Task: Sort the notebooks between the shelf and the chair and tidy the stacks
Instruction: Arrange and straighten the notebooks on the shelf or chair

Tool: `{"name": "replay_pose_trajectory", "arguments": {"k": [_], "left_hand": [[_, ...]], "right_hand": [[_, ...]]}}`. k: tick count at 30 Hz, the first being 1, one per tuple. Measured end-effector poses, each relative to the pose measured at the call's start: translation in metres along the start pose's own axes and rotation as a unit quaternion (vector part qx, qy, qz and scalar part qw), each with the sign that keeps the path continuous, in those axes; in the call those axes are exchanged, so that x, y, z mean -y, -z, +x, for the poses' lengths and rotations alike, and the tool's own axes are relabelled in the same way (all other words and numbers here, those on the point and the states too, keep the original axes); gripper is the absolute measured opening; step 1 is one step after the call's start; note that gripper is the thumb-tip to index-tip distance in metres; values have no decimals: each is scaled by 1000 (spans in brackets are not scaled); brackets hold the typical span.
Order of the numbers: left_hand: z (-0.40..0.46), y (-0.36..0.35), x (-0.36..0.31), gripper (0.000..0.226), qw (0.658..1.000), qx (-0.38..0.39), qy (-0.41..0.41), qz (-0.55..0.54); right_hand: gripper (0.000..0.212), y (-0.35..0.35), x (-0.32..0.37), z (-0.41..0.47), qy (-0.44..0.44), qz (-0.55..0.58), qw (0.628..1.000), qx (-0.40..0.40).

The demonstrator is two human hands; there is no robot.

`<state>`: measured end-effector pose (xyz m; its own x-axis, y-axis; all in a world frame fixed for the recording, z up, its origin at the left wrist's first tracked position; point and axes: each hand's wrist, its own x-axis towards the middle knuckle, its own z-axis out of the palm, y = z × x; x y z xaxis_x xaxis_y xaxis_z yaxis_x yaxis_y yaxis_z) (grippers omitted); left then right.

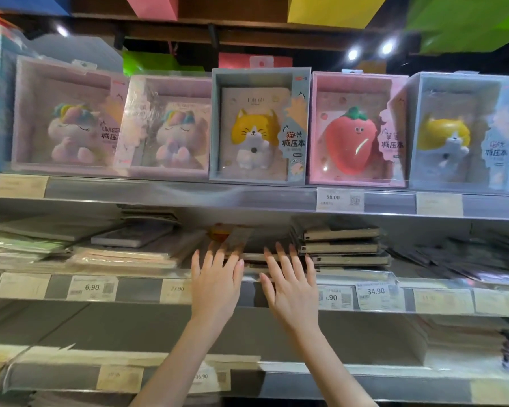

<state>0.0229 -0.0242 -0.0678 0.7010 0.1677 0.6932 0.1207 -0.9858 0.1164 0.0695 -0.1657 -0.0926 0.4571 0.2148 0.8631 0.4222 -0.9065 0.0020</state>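
**My hands at the middle shelf**

From my head camera, I see both my hands up in front of the middle shelf [147, 289]. My left hand [215, 284] has its fingers straight and a little spread. My right hand [291, 286] has its fingers straight and spread wide too. Neither hand holds anything. The fingertips of both hands reach the low stack of notebooks [256, 257] in the middle of the shelf, but it is too blurry for me to tell if they touch it.

Just right of my right hand sits a taller stack of brown notebooks [341, 248]. Left of my left hand lies a messy pile of pale notebooks [124, 251] in clear wrap.

On the shelf above stand toy boxes in a row: a unicorn box [68, 116] at far left, a cat box [259, 124] in the middle, and a strawberry box [356, 129] to its right.

Price tags [91, 287] line the shelf edge near my hands.
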Motion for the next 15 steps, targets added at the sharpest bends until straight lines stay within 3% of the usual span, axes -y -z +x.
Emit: {"name": "replay_pose_trajectory", "arguments": {"k": [6, 10, 15], "left_hand": [[-2, -1, 6, 62, 999, -31, -36, -13], [-10, 7, 6, 50, 998, 35, -44, -12], [-40, 15, 3, 51, 994, 73, -49, -66]], "right_hand": [[55, 9, 5, 0, -28, 1, 998, 61], [58, 16, 6, 0, -28, -5, 995, 91], [55, 30, 10, -4, -17, -25, 993, 115]]}}
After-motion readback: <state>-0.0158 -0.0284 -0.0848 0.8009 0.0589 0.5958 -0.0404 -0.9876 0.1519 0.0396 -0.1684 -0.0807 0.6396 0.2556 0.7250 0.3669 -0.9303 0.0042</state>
